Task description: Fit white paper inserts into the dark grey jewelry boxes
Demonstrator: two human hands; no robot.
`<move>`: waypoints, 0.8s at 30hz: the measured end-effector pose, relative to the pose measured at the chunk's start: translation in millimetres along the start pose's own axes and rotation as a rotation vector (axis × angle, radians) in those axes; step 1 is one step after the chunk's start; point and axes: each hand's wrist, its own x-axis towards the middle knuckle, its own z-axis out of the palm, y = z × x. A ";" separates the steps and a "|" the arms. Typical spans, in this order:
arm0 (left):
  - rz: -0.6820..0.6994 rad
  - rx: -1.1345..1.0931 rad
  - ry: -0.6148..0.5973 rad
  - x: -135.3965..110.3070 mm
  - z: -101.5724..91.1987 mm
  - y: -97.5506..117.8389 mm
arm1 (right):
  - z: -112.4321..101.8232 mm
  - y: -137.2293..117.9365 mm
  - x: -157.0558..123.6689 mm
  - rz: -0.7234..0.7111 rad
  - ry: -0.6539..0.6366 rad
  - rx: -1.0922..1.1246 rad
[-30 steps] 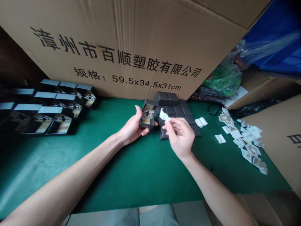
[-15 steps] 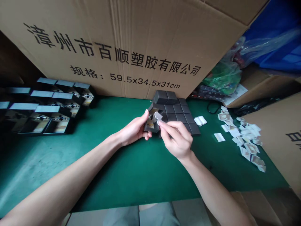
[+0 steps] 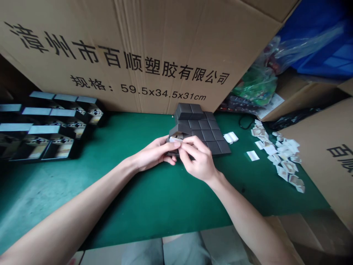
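My left hand (image 3: 157,152) is closed around a small dark box (image 3: 180,129), its lid tipped up and open. A small white card piece (image 3: 175,140) lies at the box's opening, with my left thumb against it. My right hand (image 3: 200,158) pinches the right end of that piece with thumb and fingertips. Most of the box's inside is hidden by the fingers. Just behind and to the right stand closed dark boxes (image 3: 206,129) in a block, two of them stacked on top.
Several open dark boxes (image 3: 57,143) stand in rows at the left. White card pieces (image 3: 286,154) are scattered at the right, and a few lie nearer the block (image 3: 231,137). A large printed carton (image 3: 124,44) walls off the back of the green table (image 3: 154,206).
My right hand has brought the white piece down and left to the box's opening. My left thumb has come down onto it. The whole view has shifted slightly.
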 end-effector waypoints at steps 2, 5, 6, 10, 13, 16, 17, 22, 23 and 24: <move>0.000 -0.005 0.026 -0.1 0.8 0.8 | -0.3 -0.4 0.7 -0.004 0.015 0.008; -0.001 -0.015 0.064 -0.4 2.1 1.6 | -0.6 -0.3 1.5 0.017 0.079 -0.016; -0.001 -0.016 0.069 -0.5 2.5 1.8 | -0.7 0.1 1.4 0.040 0.096 -0.030; -0.017 0.002 0.050 -0.8 3.6 2.0 | -0.4 2.9 -0.2 0.121 0.071 -0.078; -0.009 0.048 0.016 -1.0 2.9 0.8 | 0.4 3.9 -1.4 0.125 0.013 -0.090; 0.024 0.087 -0.013 -1.3 1.4 -1.6 | 0.1 2.5 -0.9 0.094 0.007 -0.102; 0.033 0.087 -0.019 -1.4 1.0 -2.3 | -0.3 1.7 -0.5 0.069 0.025 -0.119; 0.030 0.051 0.012 -1.4 1.8 -3.0 | -2.8 -0.4 0.7 -0.082 0.176 -0.209; 0.024 0.054 0.029 -1.4 2.3 -2.6 | -3.1 -0.4 0.6 -0.095 0.196 -0.214; 0.017 0.061 0.045 -1.4 2.7 -2.3 | -3.2 -0.4 0.5 -0.099 0.208 -0.214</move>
